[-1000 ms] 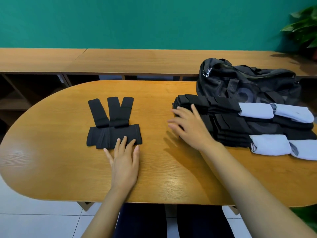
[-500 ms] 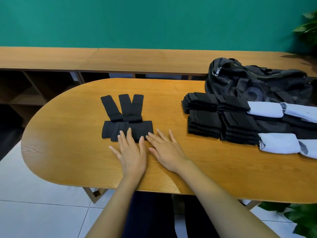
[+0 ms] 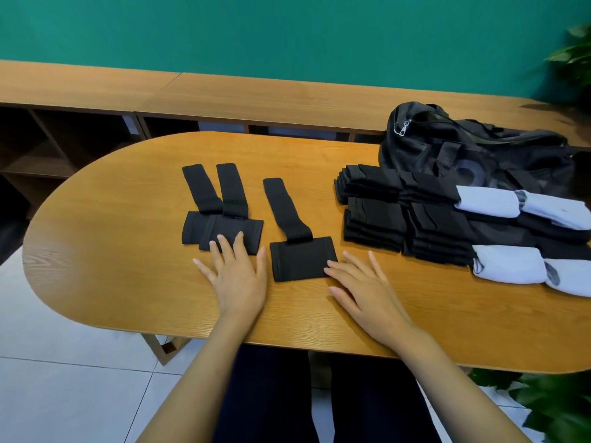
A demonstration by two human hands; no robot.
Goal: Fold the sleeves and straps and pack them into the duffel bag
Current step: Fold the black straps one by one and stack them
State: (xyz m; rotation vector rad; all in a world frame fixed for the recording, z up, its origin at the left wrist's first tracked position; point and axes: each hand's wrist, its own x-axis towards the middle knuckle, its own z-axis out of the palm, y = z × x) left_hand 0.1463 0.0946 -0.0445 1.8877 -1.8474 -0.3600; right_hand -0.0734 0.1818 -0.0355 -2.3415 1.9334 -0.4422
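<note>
With left hand [image 3: 238,276] and right hand [image 3: 364,286] flat, gripping nothing: pinch limp, light-looking single strap [image 3: 300,259] by pad corners.

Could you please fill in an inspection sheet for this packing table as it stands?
Surface: oval wooden table, items lying flat.
Job's things: two overlapped straps left; single strap apart beside them; folded black stacks and white sleeves right; duffel bag behind the stacks.
Clutter: nothing seen.
Grippers: left hand flat, fingers on the overlapped straps; right hand flat, fingertips touching the single strap's corner.
Cables: nothing seen.
Surroundings: wooden shelving, green wall, plants, tiled floor.
</note>
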